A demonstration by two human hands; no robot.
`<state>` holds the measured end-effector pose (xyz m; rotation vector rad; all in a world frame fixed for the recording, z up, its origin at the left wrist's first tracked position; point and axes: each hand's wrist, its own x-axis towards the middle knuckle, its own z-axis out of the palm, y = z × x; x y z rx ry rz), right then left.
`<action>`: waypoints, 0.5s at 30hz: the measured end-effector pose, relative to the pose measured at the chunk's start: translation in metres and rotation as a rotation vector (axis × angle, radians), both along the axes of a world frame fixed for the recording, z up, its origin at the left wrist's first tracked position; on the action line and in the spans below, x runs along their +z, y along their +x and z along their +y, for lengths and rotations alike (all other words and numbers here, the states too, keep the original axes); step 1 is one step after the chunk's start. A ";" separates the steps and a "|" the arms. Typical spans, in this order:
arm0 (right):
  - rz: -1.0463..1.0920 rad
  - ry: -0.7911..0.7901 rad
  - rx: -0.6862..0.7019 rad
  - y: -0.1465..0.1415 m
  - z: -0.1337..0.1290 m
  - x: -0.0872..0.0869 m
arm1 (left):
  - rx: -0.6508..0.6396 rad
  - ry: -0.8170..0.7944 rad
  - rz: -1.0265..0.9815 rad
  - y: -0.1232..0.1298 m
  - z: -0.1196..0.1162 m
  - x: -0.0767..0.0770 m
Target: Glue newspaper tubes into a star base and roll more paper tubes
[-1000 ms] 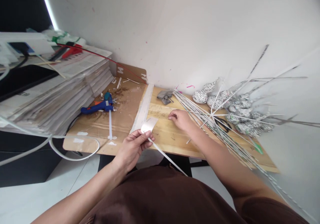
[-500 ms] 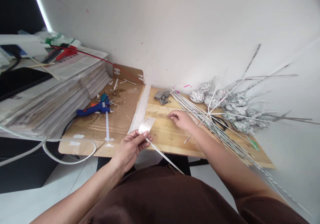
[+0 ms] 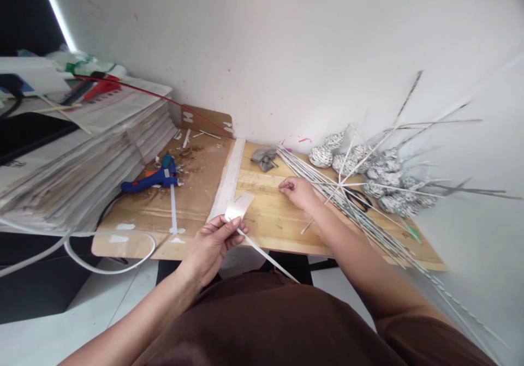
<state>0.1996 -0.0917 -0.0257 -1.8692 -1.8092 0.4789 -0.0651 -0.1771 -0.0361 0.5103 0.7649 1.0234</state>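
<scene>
My left hand (image 3: 219, 243) pinches a thin rolled paper tube (image 3: 266, 256) just below its top, where the paper opens into a loose flat flap (image 3: 239, 205). The tube slants down to the right towards my brown shirt. My right hand (image 3: 298, 191) is over the wooden board, thumb and fingertips pressed together; whatever they hold, if anything, is too small to make out. Close to it, a star of crossed paper sticks (image 3: 340, 184) rests on a bundle of paper sticks (image 3: 303, 164). A crumpled grey cloth (image 3: 265, 159) lies behind the right hand.
On the cardboard at left lies a blue glue gun (image 3: 153, 178). Left of it stands a tall stack of newspapers (image 3: 123, 142) with a red-handled tool (image 3: 101, 86) on top. Black-handled scissors (image 3: 360, 199) and several woven paper shapes (image 3: 321, 157) are at right. A white cable (image 3: 110, 270) loops at front left.
My right hand has shifted slightly right and up, relative to the board. The left hand keeps its pinch on the paper tube. The whole view has moved a little.
</scene>
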 end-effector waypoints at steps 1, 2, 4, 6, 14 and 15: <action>-0.001 0.001 -0.015 0.001 0.001 0.000 | -0.004 0.003 -0.002 0.000 0.000 0.000; 0.001 0.000 -0.030 0.002 0.002 0.000 | -0.007 0.007 -0.003 0.000 0.000 0.000; 0.021 -0.019 -0.058 0.005 0.005 0.000 | -0.010 0.013 -0.002 0.000 0.000 -0.001; 0.070 -0.063 -0.080 0.008 0.007 0.001 | -0.011 0.015 0.000 0.000 -0.001 0.000; 0.352 -0.189 -0.137 0.008 0.006 0.006 | -0.024 0.028 0.009 -0.001 -0.001 -0.001; 0.399 -0.204 -0.131 0.005 0.005 0.008 | -0.030 0.034 0.014 -0.001 -0.001 -0.001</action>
